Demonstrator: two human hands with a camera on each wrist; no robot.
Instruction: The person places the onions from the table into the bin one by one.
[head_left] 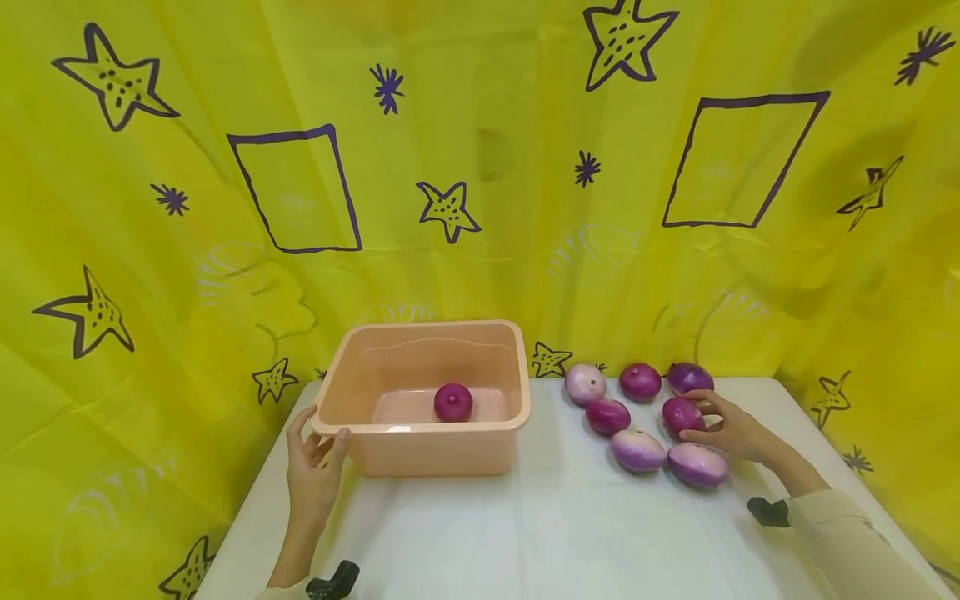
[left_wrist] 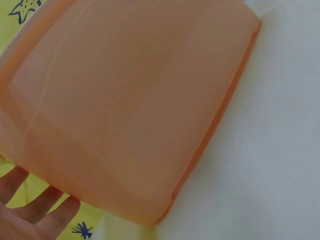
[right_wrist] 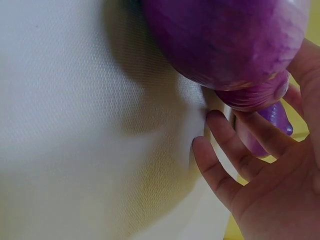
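Edges first: the bin (head_left: 431, 454) is standing on the left half of the table (head_left: 600, 533), its left side running near the table's left edge. A strip of white surface is separating it from the group of onions on the right, and a wider stretch is extending in front of both. The table's far edge is meeting the yellow curtain (head_left: 510, 287), with the dark purple onion (head_left: 686, 377) sitting close to that edge. Around my right hand (head_left: 733, 431) room is tight on the left, with onions crowding in; the right side is leaving space up to the table's edge.

My right hand is gripping the magenta onion (head_left: 680, 414) between thumb and index finger, the other fingers spreading loosely. It is occupying the right side of the group; whether it is touching the table I cannot tell. It is showing a rounded form and a deep, glossy colour. My left hand (head_left: 313, 475) is holding the bin's near left corner, thumb on the near side, fingers against the left side. Another onion (head_left: 453, 403) is resting inside, right of the middle, a small nub showing.

The bin is presenting smooth peach walls, rounded corners and a turned rim. The two nearest onions (head_left: 637, 452) are shading from whitish to purple. The table is showing a fine weave; the curtain is hanging in soft folds, bearing dark stars.
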